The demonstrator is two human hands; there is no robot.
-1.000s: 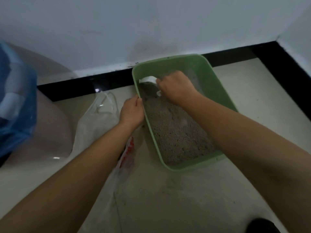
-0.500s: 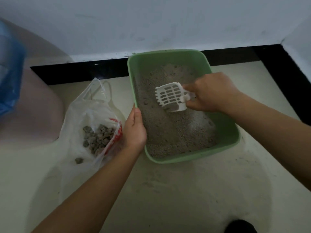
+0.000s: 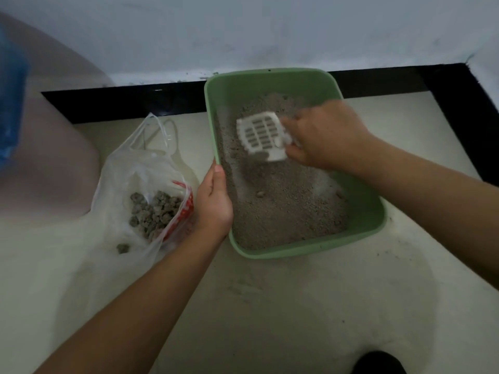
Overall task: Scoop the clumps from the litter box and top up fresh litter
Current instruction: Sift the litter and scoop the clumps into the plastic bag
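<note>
A green litter box stands on the floor against the wall, filled with grey litter. My right hand grips the handle of a white slotted scoop, held over the litter in the box's far half. My left hand holds the box's left rim, thumb on the edge. Left of the box lies an open clear plastic bag with several grey clumps inside; one clump lies near its lower edge.
A white wall with a black baseboard runs behind the box and turns down the right side. A blue object and a pale rounded shape fill the left edge. A dark shape shows at the bottom.
My right hand has drawn the scoop out of the box's far left corner and lifted it over the litter. The view shifted, bringing the bag of clumps into sight. My left hand stays on the rim.
</note>
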